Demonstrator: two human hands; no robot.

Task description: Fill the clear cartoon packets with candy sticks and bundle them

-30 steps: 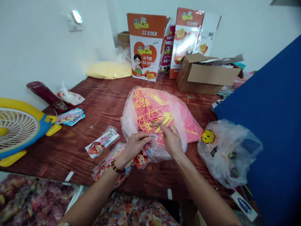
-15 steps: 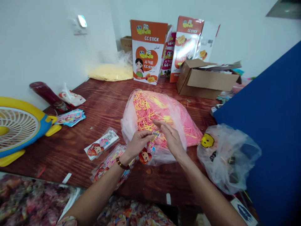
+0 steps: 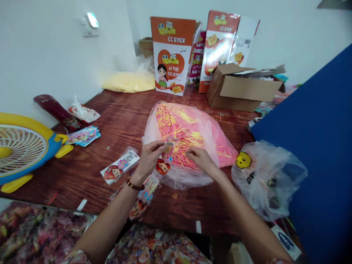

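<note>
My left hand (image 3: 150, 157) pinches the top corner of a small clear plastic packet (image 3: 166, 156). A red-haired cartoon girl and a barcode are printed on it. It hangs over the near left part of a large clear bag (image 3: 152, 126), which lies open and full of short pink and yellow sticks (image 3: 189, 130). My right hand (image 3: 201, 158) hovers over the sticks, apart from the packet. Its fingers are curled together, and whatever is between them cannot be made out. Under my left wrist lie several similar packets (image 3: 145, 194); farther left is a stack of printed packets (image 3: 120, 167).
A yellow and blue fan (image 3: 24, 148) stands left, near blue printed cards (image 3: 84, 135) and a dark red bottle (image 3: 53, 110). CC Stick boxes (image 3: 173, 55) and an open carton (image 3: 244, 91) stand behind. A knotted-looking clear bag (image 3: 271, 179) sits right, beside a blue panel (image 3: 316, 154).
My left hand has moved left and slightly up with the packet. My right hand has drawn away from the packet, and its extended fingers have curled in.
</note>
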